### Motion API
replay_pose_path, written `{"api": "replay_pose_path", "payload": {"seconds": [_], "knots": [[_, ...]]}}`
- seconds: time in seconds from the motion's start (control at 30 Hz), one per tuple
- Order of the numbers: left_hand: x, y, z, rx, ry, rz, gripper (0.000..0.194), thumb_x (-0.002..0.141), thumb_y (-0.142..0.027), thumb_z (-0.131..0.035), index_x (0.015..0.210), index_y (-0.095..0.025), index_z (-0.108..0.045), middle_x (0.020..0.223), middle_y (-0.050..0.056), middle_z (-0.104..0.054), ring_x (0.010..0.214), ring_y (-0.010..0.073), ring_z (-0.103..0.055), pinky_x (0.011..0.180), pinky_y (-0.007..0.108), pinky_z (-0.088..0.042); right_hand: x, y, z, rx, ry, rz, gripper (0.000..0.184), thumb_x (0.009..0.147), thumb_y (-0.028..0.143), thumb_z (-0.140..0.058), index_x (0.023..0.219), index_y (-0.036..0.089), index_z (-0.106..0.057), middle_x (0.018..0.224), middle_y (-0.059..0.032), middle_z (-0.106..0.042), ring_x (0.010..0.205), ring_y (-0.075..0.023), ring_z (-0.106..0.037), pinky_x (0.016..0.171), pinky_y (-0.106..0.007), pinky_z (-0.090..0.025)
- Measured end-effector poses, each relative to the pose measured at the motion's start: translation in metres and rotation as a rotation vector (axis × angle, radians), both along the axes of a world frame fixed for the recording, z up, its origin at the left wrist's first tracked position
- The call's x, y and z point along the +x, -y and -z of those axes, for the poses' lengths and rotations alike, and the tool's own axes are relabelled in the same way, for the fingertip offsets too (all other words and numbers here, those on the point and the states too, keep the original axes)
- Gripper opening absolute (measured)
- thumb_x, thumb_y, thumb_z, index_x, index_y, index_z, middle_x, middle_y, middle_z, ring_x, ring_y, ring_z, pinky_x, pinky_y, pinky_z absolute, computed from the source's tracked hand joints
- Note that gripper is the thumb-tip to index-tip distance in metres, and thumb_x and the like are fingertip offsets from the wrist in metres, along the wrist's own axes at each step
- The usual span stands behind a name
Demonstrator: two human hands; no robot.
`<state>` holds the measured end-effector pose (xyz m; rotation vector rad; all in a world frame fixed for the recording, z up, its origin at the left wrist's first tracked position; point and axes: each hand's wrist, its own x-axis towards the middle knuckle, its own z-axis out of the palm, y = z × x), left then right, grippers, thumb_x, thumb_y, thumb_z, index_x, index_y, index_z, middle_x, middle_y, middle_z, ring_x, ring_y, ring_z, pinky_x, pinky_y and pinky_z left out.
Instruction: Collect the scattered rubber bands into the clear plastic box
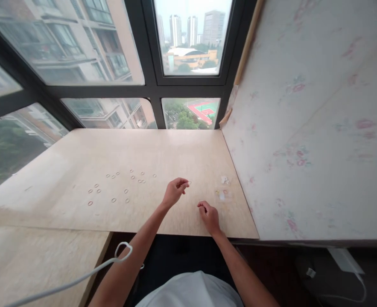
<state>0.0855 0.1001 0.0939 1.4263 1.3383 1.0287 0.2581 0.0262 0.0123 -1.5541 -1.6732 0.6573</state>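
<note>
My left hand point(176, 191) is closed in a pinch, and a small thin ring point(190, 183) sticks out from its fingertips above the ledge. Lower and to the right, my right hand point(209, 216) has its fingers curled together; what they hold, if anything, is hidden. Several similar thin rings lie scattered on the ledge to the left, among them a reddish ring point(90, 203) and a pale ring point(154, 175). To the right of my hands lies a clear plastic bag point(223, 195) with small coloured pieces in it. Behind the bag is a small crumpled white piece point(224, 180).
The beige stone ledge point(143, 147) meets dark window frames point(153, 91) at the back and a flowered wall point(303, 128) on the right. A white cable point(76, 280) crosses near my left forearm. A white device point(346, 260) sits low at the right.
</note>
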Motion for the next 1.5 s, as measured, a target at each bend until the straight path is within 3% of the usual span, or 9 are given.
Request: {"api": "replay_pose_path", "payload": {"seconds": [0.13, 0.27, 0.4, 0.57, 0.73, 1.03, 1.23, 1.5], "knots": [[0.065, -0.007, 0.008, -0.007, -0.005, 0.11, 0.014, 0.078, -0.026, -0.062, 0.085, -0.015, -0.066, 0.077, 0.004, -0.07, 0.052, 0.009, -0.058, 0.051, 0.021, -0.046, 0.001, 0.001, -0.003, 0.013, -0.015, -0.025, 0.027, 0.083, 0.021, -0.038, 0.081, 0.02, -0.065, 0.062, 0.0016, -0.064, 0.054, -0.0133, -0.057, 0.056, -0.022, -0.035], [0.108, -0.015, 0.016, 0.032, -0.123, 0.201, 0.013, 0.081, -0.02, -0.058, 0.087, -0.016, -0.069, 0.081, 0.002, -0.071, 0.053, 0.0092, -0.058, 0.055, 0.022, -0.047, 0.002, 0.0, 0.0, 0.017, 0.005, -0.029, 0.025, 0.082, 0.019, -0.038, 0.079, 0.02, -0.063, 0.063, -0.0005, -0.065, 0.056, -0.0147, -0.059, 0.056, -0.023, -0.033], [0.133, -0.023, 0.019, 0.106, -0.283, 0.293, 0.019, 0.083, -0.017, -0.056, 0.091, -0.019, -0.073, 0.088, 0.003, -0.073, 0.061, 0.0116, -0.062, 0.065, 0.024, -0.049, 0.002, -0.002, 0.006, 0.001, 0.029, -0.008, 0.023, 0.08, 0.02, -0.04, 0.065, 0.019, -0.058, 0.053, -0.0028, -0.06, 0.05, -0.016, -0.055, 0.051, -0.026, -0.025], [0.143, -0.027, 0.022, 0.141, -0.376, 0.354, 0.025, 0.082, -0.017, -0.058, 0.103, -0.019, -0.071, 0.097, 0.005, -0.073, 0.066, 0.0138, -0.063, 0.073, 0.027, -0.05, 0.003, -0.003, 0.008, -0.009, 0.017, -0.033, 0.023, 0.08, 0.019, -0.04, 0.063, 0.019, -0.056, 0.053, -0.0035, -0.06, 0.049, -0.016, -0.055, 0.05, -0.026, -0.023], [0.125, -0.023, 0.027, 0.14, -0.316, 0.258, 0.023, 0.081, -0.017, -0.057, 0.099, -0.019, -0.071, 0.099, 0.005, -0.072, 0.062, 0.0118, -0.061, 0.07, 0.027, -0.05, 0.005, -0.001, 0.0, -0.013, -0.026, -0.074, 0.024, 0.081, 0.018, -0.039, 0.074, 0.018, -0.061, 0.059, -0.0031, -0.065, 0.054, -0.0171, -0.06, 0.053, -0.025, -0.031], [0.077, 0.014, 0.052, 0.013, -0.103, -0.201, 0.021, 0.082, -0.028, -0.053, 0.089, -0.015, -0.068, 0.075, 0.003, -0.068, 0.053, 0.0107, -0.054, 0.053, 0.023, -0.046, 0.005, 0.002, -0.007, -0.03, -0.11, -0.106, 0.027, 0.082, 0.016, -0.038, 0.081, 0.02, -0.065, 0.072, -0.0012, -0.07, 0.062, -0.0157, -0.064, 0.059, -0.023, -0.041], [0.055, 0.054, 0.061, 0.01, -0.08, -0.216, 0.014, 0.075, -0.022, -0.054, 0.079, -0.016, -0.067, 0.08, 0.002, -0.065, 0.048, 0.0069, -0.047, 0.051, 0.021, -0.04, 0.006, 0.004, -0.004, -0.048, -0.131, -0.098, 0.027, 0.082, 0.022, -0.04, 0.083, 0.02, -0.067, 0.073, -0.0021, -0.069, 0.064, -0.0163, -0.062, 0.062, -0.024, -0.043], [-0.019, 0.101, 0.061, 0.025, -0.14, -0.343, 0.009, 0.075, -0.02, -0.051, 0.071, -0.017, -0.059, 0.077, 0.0, -0.057, 0.05, 0.0079, -0.046, 0.062, 0.026, -0.042, 0.006, -0.004, -0.003, -0.176, -0.236, -0.041, 0.025, 0.083, 0.03, -0.039, 0.083, 0.018, -0.061, 0.047, 0.0056, -0.047, 0.038, -0.0121, -0.045, 0.038, -0.021, -0.035]]}}
